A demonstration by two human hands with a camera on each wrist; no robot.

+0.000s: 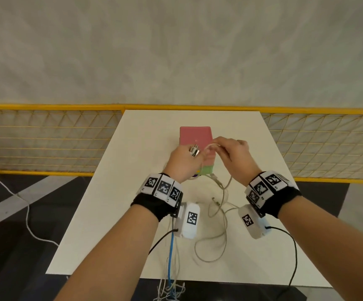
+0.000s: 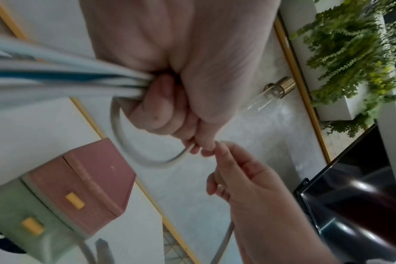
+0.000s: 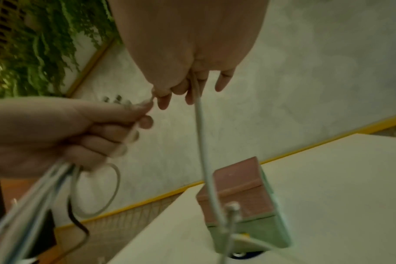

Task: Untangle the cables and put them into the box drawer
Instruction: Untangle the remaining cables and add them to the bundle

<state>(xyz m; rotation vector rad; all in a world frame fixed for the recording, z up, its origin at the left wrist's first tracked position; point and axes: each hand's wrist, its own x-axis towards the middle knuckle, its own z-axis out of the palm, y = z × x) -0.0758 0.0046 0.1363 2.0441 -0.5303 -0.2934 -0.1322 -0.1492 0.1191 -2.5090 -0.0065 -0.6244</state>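
A stacked box drawer [image 1: 194, 135], pink on top and green below with yellow handles [image 2: 74, 200], stands mid-table. Above it my left hand [image 1: 189, 161] grips a bundle of white and blue cables [image 2: 57, 80]; metal plugs [image 1: 194, 151] stick out past its knuckles. A grey cable loop [image 2: 133, 148] runs from that fist to my right hand [image 1: 217, 147], which pinches the grey cable [image 3: 201, 142] fingertip to fingertip with the left. The cable hangs from the right hand to a loose tangle [image 1: 217, 213] on the table.
The white table [image 1: 273, 246] ends at a yellow mesh fence [image 1: 46, 137] behind it. Several cable ends [image 1: 171, 287] hang over the table's near edge. Black leads [image 1: 293, 257] run from the wrist cameras. A white cord [image 1: 27, 213] lies on the floor at left.
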